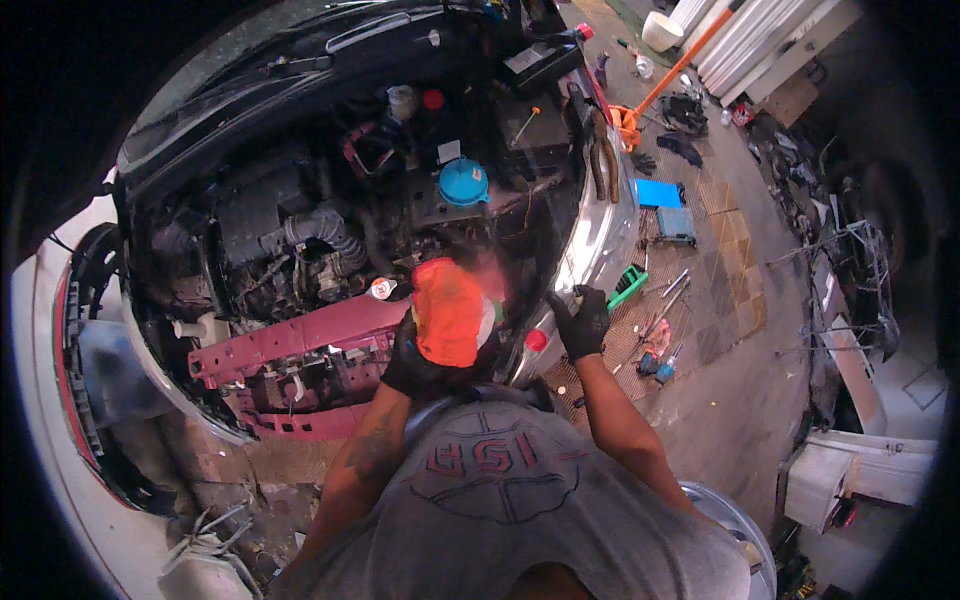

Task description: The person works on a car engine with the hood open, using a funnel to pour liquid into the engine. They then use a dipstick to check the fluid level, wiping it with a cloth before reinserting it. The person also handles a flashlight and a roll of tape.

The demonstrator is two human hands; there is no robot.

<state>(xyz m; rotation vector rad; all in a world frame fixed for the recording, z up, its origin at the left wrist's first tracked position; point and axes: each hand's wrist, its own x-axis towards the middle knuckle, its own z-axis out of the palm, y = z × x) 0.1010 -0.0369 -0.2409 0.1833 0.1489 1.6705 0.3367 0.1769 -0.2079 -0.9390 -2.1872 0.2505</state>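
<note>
My left hand, in a black glove, is closed around a bright orange cloth at the car's front edge. A pale rounded thing shows partly behind the cloth; what it is I cannot make out. My right hand, also gloved in black, is at the outer edge of the headlight, thumb and fingers apart with nothing visible in them. Ahead lies the open engine bay, with a blue funnel standing in it and a white-topped cap left of the cloth.
A dark red crossmember runs along the car's front. On the floor to the right lie a green-handled tool, a blue case, a drill and several metal rods. Scrap parts line the right wall; a detached bumper stands left.
</note>
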